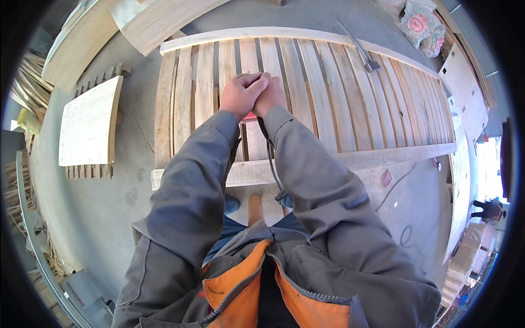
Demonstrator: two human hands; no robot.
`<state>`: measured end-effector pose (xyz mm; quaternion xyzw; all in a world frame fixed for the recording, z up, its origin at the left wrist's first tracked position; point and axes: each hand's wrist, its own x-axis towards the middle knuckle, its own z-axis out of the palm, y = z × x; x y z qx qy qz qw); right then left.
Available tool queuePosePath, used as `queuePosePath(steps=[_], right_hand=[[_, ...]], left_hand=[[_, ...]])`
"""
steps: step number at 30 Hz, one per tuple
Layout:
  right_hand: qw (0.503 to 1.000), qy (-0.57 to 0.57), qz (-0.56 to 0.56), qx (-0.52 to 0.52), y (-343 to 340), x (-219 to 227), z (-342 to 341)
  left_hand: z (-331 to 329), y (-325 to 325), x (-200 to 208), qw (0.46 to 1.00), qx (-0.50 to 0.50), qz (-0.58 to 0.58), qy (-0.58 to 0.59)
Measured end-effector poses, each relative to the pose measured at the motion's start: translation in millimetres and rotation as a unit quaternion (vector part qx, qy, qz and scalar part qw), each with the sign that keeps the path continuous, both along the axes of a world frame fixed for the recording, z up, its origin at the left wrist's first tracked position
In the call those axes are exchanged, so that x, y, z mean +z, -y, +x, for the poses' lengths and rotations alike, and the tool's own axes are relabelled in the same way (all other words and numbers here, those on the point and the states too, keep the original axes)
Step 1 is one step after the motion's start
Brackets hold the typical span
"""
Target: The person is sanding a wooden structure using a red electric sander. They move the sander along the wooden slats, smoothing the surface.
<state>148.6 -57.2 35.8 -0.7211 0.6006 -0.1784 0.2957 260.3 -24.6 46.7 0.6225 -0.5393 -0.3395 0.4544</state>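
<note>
My left hand (238, 95) and my right hand (272, 94) are closed together over a tool with a red body (250, 117), mostly hidden beneath them. A dark cord (272, 158) runs down from it between my forearms toward the floor. Under the hands lies a wooden slatted frame (328, 98), its pale boards set side by side with narrow gaps. One rail (394, 157) crosses its near side and another spans the far side. Farther right, a hammer-like tool (372, 66) with a thin handle and a square metal head rests across the boards.
At left, a pale panel (90, 123) lies on dark wooden supports. Large curved-looking boards (158, 22) stand at the far left. White sacks (421, 26) sit at the far right. Tall panels (465, 93) line the right side, where another person (488, 210) stands. Cord loops lie on the floor.
</note>
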Motion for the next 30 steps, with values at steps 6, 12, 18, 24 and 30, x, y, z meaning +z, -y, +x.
queuePosePath(steps=[6, 12, 18, 24, 30], right_hand=[[0.999, 0.021, 0.024, -0.023, -32.6, 20.0, -10.6], [0.999, 0.001, 0.038, -0.022, -60.7, 30.2, -17.3], [0.999, 0.007, 0.036, -0.029, -77.7, 25.7, -21.9], [0.999, 0.002, 0.028, -0.025, -89.9, 18.7, -26.6], [0.999, 0.027, 0.009, -0.014, -98.6, 13.4, -30.1]], left_hand=[[-11.8, -27.4, 2.1, 1.0, 0.015, 0.001, -0.003], [-17.6, -54.6, 5.7, 1.0, 0.014, 0.014, -0.004], [-23.7, -72.9, 2.5, 1.0, 0.022, 0.0, -0.006], [-29.9, -88.0, 6.8, 1.0, 0.017, -0.002, -0.019], [-34.5, -99.2, 11.1, 1.0, 0.017, -0.009, -0.02]])
